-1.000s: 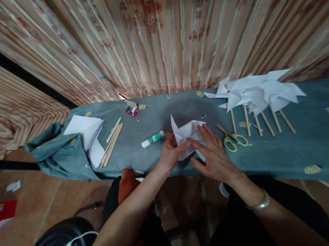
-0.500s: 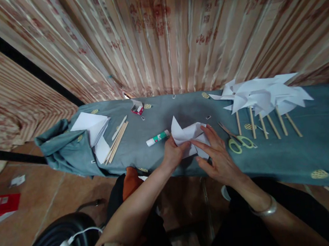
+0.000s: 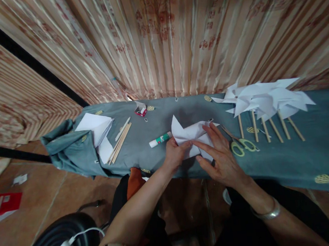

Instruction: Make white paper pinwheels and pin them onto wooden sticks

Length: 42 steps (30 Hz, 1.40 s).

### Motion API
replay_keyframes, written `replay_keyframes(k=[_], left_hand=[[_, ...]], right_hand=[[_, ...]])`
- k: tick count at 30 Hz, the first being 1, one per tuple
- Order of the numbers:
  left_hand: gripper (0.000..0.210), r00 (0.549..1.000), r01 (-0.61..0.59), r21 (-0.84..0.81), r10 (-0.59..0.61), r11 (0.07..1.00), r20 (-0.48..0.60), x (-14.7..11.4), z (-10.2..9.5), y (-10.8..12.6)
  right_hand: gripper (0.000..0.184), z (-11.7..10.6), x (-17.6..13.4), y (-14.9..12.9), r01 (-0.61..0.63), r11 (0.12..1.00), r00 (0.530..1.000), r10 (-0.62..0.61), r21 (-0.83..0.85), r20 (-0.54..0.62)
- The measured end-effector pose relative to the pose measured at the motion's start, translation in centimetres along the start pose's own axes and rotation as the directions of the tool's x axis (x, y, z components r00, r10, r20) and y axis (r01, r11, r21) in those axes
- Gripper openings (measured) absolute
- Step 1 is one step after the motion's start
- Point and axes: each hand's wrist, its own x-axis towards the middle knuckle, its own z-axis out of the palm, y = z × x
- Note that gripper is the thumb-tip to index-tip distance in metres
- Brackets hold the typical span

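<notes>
A white paper pinwheel [image 3: 194, 130], partly folded with one pointed blade standing up, lies near the table's front edge. My left hand [image 3: 175, 152] pinches its near left side, thumb on top near the centre. Spread fingers of my right hand [image 3: 219, 154] rest on the paper; the index fingertip meets the left thumb and other fingers touch the far right flap. Beside my left hand lies a glue stick [image 3: 160, 140] with a green band. Scissors [image 3: 240, 144] with pale green handles lie right of my right hand. The paper's underside is hidden.
Several white pinwheels [image 3: 267, 98] on wooden sticks lie overlapped at the right. At the left are white paper sheets [image 3: 94, 126], wooden sticks [image 3: 120, 144] and a white pen-like item [image 3: 123, 129]. A small red box [image 3: 140, 110] sits near the curtain [image 3: 173, 40] behind the table.
The view has shifted slightly, so the table things appear a little farther right and lower. My hands stay on the paper pinwheel in nearly the same pose.
</notes>
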Motion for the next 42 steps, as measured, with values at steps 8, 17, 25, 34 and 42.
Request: replay_keyframes(k=[8,17,25,34,42], left_hand=[[0.03,0.993,-0.081,-0.008,0.08,0.997,-0.089,0.0,-0.8,2.3],[0.042,0.886,-0.379,-0.098,0.331,0.92,-0.324,0.5,-6.3,9.2],[0.031,0.787,-0.48,-0.134,0.358,0.867,-0.503,1.3,-11.3,10.8],[0.025,0.729,-0.488,-0.14,0.314,0.862,-0.609,1.6,-14.8,11.9],[0.032,0.748,-0.479,-0.168,0.3,0.862,-0.592,1.4,-16.1,12.0]], right_hand=[[0.04,-1.8,1.6,2.1,-0.193,0.968,0.934,0.232,0.163,-0.272],[0.026,2.2,2.0,3.6,-0.406,0.874,0.897,0.437,0.268,-0.067],[0.025,5.1,3.0,3.2,-0.396,0.885,0.916,0.398,0.246,0.043],[0.027,7.6,4.5,1.6,-0.383,0.869,0.919,0.393,0.312,0.035],[0.025,9.4,9.0,1.0,-0.257,0.937,0.966,0.244,0.237,0.083]])
